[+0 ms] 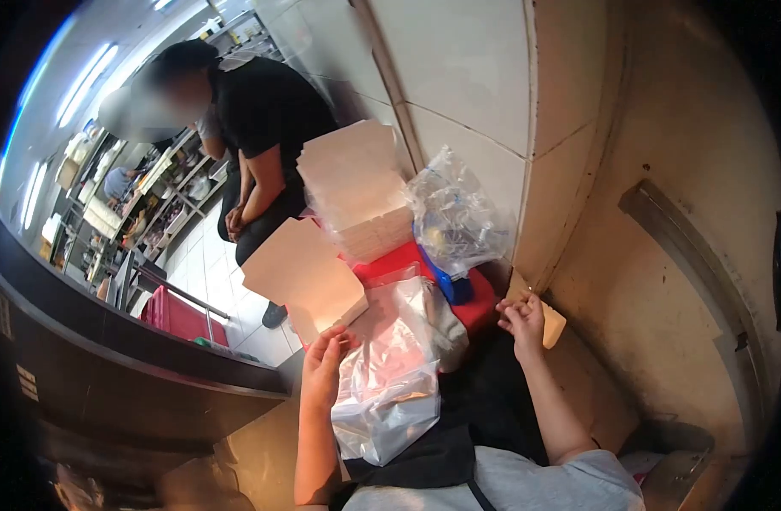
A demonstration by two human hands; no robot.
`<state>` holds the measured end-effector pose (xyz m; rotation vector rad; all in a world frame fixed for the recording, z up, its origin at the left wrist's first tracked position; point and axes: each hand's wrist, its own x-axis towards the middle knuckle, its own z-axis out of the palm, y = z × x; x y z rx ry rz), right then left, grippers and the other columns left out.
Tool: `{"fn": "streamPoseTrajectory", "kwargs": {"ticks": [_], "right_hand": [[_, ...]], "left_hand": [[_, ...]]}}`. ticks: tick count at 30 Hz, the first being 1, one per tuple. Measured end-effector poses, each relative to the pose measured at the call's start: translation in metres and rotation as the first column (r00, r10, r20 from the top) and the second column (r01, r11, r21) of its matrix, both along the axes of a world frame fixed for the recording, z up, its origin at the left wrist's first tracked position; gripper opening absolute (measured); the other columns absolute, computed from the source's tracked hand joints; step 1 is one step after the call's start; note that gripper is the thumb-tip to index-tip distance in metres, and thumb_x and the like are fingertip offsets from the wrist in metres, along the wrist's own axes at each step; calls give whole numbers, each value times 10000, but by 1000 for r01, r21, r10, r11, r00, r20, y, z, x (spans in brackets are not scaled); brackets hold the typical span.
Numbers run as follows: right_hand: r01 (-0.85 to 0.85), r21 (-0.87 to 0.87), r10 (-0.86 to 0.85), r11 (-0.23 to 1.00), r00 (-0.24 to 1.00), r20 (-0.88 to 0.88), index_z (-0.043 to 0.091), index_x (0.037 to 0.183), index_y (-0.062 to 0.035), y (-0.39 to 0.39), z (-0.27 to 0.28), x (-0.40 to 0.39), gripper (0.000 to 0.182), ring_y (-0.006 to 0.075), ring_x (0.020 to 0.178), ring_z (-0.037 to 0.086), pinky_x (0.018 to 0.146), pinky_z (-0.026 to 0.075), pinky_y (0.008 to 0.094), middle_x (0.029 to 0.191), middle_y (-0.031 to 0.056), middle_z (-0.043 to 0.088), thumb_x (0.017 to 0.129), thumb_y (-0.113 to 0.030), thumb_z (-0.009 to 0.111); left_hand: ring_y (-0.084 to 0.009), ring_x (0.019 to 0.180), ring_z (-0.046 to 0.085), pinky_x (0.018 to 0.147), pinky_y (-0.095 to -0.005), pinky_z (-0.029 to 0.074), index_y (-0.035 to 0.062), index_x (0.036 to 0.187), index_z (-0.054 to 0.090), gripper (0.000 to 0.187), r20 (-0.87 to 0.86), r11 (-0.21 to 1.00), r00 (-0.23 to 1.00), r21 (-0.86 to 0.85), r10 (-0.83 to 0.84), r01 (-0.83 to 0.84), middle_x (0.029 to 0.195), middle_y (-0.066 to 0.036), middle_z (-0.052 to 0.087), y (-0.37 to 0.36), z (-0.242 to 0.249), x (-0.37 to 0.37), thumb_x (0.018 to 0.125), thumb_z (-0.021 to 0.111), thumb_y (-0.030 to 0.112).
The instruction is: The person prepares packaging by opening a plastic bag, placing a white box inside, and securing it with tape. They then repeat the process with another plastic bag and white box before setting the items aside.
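My left hand (324, 358) has its fingers closed at the lower corner of an unfolded cardboard box (309, 277) and appears to pinch its edge. Right beside that hand, a clear plastic bag (386, 417) with pale flat contents lies over my lap. My right hand (524, 322) is raised on the right, fingers loosely bent and apart, with nothing visible in it. Behind its wrist shows a tan piece of cardboard (554, 327). Farther forward, a stack of cardboard boxes (375, 234) in plastic wrap rests on a red surface (484, 300).
A crumpled clear plastic bag (460, 213) lies beside the stack, above a blue object (452, 285). A person in black (267, 106) sits at the upper left. Tiled wall (467, 68) and a stained panel (680, 153) border the right. Shelves (182, 204) and a red bin (173, 311) stand left.
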<state>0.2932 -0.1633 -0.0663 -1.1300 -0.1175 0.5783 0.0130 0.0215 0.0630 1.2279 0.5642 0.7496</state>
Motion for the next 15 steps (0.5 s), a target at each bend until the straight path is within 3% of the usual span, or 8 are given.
{"fn": "streamPoseTrajectory", "kwargs": {"ticks": [1,2,4,7,8,10,15], "right_hand": [[88,-107,-80,990,994,78,347,1243,-45,2,-12,8,413,149,873,625,671,515,246,983,99,634,870,-6,520],[173,-107,-139,979,953,271,357,1247,-51,11,-26,16,411,148,865,624,680,509,248,974,99,641,872,-5,519],[327,-64,-220,943,755,618,376,1255,-64,33,-41,24,410,146,849,623,699,497,254,956,98,656,875,-4,517],[368,-151,-176,917,715,677,396,1242,-16,64,-30,19,419,241,804,652,708,507,323,907,112,677,843,-11,521],[419,-183,-139,889,629,765,405,1238,-18,69,-28,14,429,293,808,645,703,501,354,910,125,673,824,8,514],[377,-96,-126,921,523,843,409,1241,-17,77,-21,1,457,321,825,634,722,498,369,931,142,665,798,20,518],[289,-180,21,940,478,878,355,1289,3,72,-26,-7,553,318,1011,588,882,439,390,1043,162,639,777,18,565]], "left_hand": [[-201,942,587,904,-340,441,-13,1123,543,285,-20,999,1000,-45,20,-21,991,-100,605,0,-7,-4,918,544,185],[-201,938,589,902,-341,445,-9,1112,549,269,-42,995,998,-87,39,-43,988,-99,606,-2,-12,-6,919,542,178],[-198,932,593,890,-339,452,-3,1089,559,233,-62,994,997,-104,38,-44,977,-98,611,-9,-14,-7,916,545,152],[-197,930,592,890,-336,452,-5,1084,561,221,-82,994,996,-96,38,-46,969,-95,613,-17,-14,-10,913,545,135],[-194,928,592,889,-334,452,-5,1085,561,219,-82,995,996,-87,32,-40,967,-93,614,-19,-13,-10,912,544,128],[-191,924,593,888,-330,453,-5,1086,560,214,-90,996,995,-79,31,-39,967,-91,615,-21,-11,-13,909,545,114],[-189,919,594,885,-323,453,-6,1086,557,210,-127,989,990,-123,68,-84,967,-90,616,-20,-19,-24,898,552,87]]}}
